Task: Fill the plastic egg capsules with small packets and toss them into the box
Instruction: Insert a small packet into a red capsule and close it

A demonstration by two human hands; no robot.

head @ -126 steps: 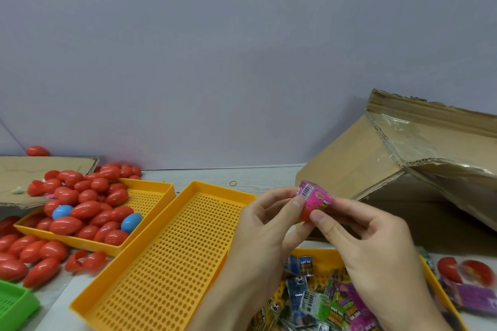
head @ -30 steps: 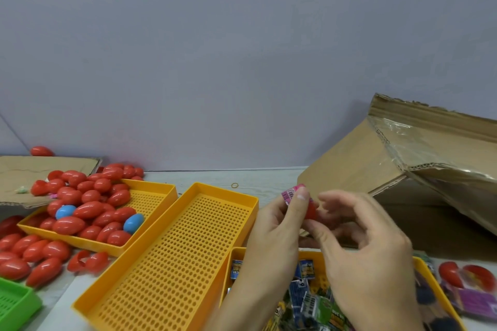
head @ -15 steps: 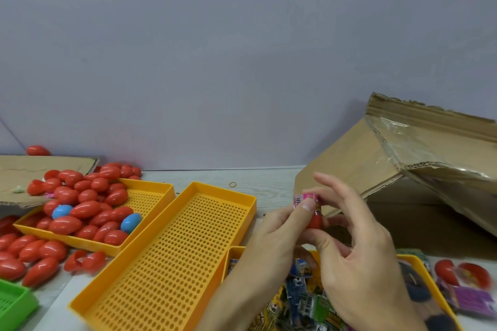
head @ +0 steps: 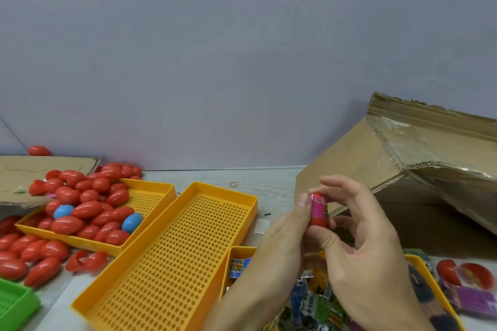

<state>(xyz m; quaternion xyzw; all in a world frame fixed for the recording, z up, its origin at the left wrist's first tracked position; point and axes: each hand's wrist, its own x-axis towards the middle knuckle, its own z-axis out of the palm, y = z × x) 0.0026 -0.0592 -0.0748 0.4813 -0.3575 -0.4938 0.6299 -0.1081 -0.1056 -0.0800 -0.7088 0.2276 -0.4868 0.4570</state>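
Red plastic egg capsule half (head: 318, 220), with a rolled pink packet (head: 318, 207) standing in it, is pinched by left hand (head: 285, 236) and right hand (head: 371, 255) before the brown cardboard box (head: 363, 169). The far perforated yellow tray (head: 150, 191) holds red and blue eggs (head: 88, 209); the near yellow tray (head: 236, 252) holds packets.

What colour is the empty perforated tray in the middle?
Orange-yellow perforated plastic tray, clearest in the head view.

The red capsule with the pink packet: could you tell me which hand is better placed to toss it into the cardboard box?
Probably the right hand: it is nearer the cardboard box at right.
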